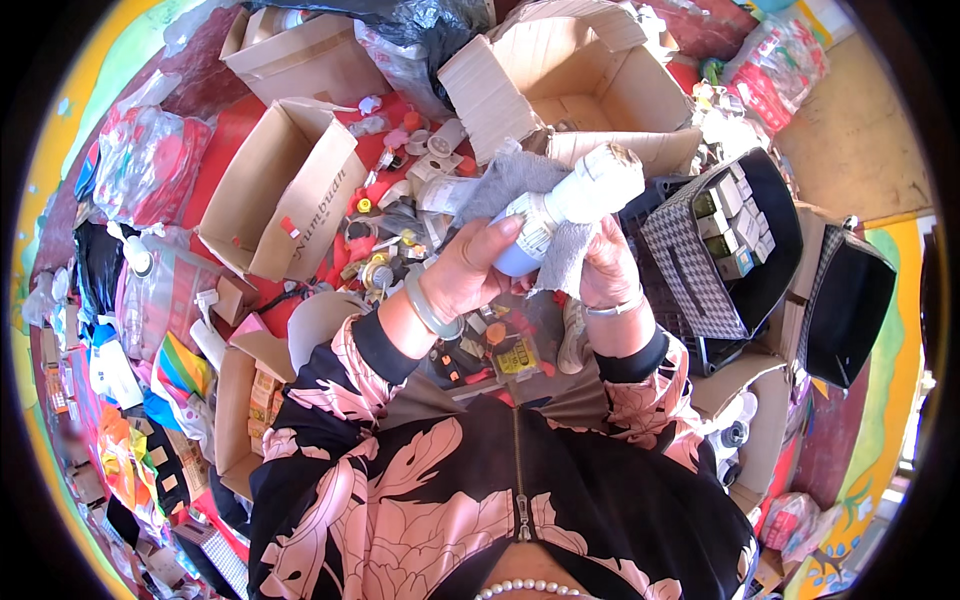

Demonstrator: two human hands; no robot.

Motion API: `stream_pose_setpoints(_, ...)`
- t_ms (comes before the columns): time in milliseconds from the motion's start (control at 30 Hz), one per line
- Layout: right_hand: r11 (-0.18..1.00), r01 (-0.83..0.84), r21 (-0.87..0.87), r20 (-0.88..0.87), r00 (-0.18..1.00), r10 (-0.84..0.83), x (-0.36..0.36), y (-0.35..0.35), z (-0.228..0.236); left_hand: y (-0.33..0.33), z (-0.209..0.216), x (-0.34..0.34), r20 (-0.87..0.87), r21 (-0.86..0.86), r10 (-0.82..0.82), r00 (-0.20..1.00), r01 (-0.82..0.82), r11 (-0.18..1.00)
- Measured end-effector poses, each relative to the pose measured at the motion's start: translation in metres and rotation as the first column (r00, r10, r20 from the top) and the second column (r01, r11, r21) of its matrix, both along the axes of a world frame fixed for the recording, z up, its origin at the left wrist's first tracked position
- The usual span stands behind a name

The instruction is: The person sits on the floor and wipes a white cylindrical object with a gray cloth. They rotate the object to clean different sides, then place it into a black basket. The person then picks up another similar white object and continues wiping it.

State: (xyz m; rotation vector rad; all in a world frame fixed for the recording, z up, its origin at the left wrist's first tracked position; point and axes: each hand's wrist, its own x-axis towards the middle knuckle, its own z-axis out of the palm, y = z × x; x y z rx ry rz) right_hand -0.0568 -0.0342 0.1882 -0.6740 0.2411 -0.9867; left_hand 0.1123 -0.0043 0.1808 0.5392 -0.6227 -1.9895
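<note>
My left hand [468, 262] is closed round the lower end of a white bulb-shaped object [575, 200], with its thumb on the pale bluish rounded part. A ribbed collar rings its middle, and its narrower white end tilts up to the right; its exact kind is unclear. Pinched in my right hand [610, 265] is a grey cloth [568, 262], which hangs against the object's side. More of the grey cloth [515, 180] shows behind the object. Beneath my hands are small mixed parts and a yellow-labelled packet [517, 360].
A large open carton [600, 90] stands ahead, with another carton [260, 200] to the left. On the right, a houndstooth-patterned box [690, 270] holds several small cartons, beside a black-lined lid [850, 300]. Loose bits litter the red floor covering [235, 135]; plastic bags [150, 160] lie left.
</note>
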Motion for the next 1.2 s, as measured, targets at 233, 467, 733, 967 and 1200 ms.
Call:
stream_pose_setpoints(233,0.957,0.288,-0.03,-0.098,0.952,-0.289,0.018,0.002,-0.009,-0.006,-0.016,-0.021,0.377,-0.541,0.61,0.697,-0.37,0.756)
stream_pose_setpoints(467,0.966,0.246,0.075,-0.011,0.969,-0.246,0.011,-0.008,-0.02,-0.016,-0.011,-0.02,0.464,-0.824,0.813,0.351,-0.165,0.542)
stream_pose_setpoints(733,0.975,0.139,-0.176,-0.09,0.984,-0.156,0.009,-0.016,0.006,-0.009,-0.012,-0.018,0.397,-0.811,0.702,0.591,-0.132,0.57)
stream_pose_setpoints(967,0.96,0.163,-0.228,-0.029,0.984,-0.174,0.012,-0.013,0.013,-0.003,0.01,-0.022,0.145,-0.485,0.237,0.961,-0.14,0.863)
stream_pose_setpoints(1200,0.953,0.047,-0.301,-0.127,0.988,-0.089,0.008,-0.01,0.021,0.007,0.007,-0.014,-0.104,-0.074,-0.146,0.984,0.138,0.988)
